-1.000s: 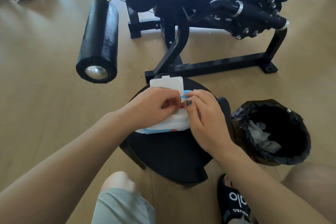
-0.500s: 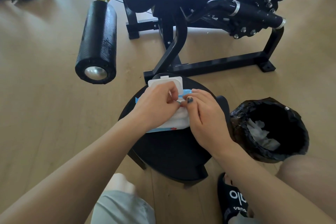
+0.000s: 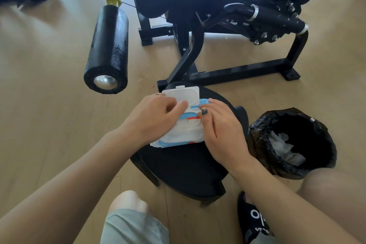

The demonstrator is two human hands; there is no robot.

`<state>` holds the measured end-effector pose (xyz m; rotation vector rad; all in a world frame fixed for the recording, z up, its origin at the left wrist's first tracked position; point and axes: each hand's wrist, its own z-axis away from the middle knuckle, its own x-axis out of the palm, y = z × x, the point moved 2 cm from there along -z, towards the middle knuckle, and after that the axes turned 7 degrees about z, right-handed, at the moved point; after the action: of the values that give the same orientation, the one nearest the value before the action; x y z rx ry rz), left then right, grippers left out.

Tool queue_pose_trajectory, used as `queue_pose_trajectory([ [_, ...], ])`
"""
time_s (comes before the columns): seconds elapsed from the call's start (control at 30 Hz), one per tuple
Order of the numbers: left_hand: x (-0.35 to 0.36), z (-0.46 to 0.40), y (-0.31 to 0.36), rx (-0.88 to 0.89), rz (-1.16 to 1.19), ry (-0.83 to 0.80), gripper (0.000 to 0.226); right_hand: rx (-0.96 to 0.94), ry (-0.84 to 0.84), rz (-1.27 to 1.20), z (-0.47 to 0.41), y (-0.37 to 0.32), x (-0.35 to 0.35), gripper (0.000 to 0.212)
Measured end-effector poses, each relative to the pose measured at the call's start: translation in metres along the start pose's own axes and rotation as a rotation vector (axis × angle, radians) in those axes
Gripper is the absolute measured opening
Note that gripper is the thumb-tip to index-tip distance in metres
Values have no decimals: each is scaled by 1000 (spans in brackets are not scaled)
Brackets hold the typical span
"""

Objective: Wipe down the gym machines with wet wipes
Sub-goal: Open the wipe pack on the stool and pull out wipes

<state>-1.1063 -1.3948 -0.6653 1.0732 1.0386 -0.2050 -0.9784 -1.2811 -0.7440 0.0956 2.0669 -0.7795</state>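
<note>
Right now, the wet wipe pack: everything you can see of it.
The wet wipe pack is a soft white pouch with light blue edging and a small red mark on its label. Its rigid white plastic flip lid stands open, tilted away from the camera. The pack lies flat on a round black stool, near its far edge. The left hand rests on its left part with fingers curled at the opening; the right hand presses its right end. No wipe is visibly pulled out yet.
</note>
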Motion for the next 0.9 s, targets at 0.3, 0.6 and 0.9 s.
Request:
queue_pose_trajectory([
  [0.3, 10, -11, -2, 328, -305, -110, 23, -20, 15, 26, 0, -1, -2, 47],
  [0.6, 10, -18, -2, 425, -551, -166, 22, -37, 24, 46, 0, -1, 0, 47],
  [0.9, 26, -25, 1, 467, -737, -144, 28, -71, 51, 62, 0, -3, 0, 46],
])
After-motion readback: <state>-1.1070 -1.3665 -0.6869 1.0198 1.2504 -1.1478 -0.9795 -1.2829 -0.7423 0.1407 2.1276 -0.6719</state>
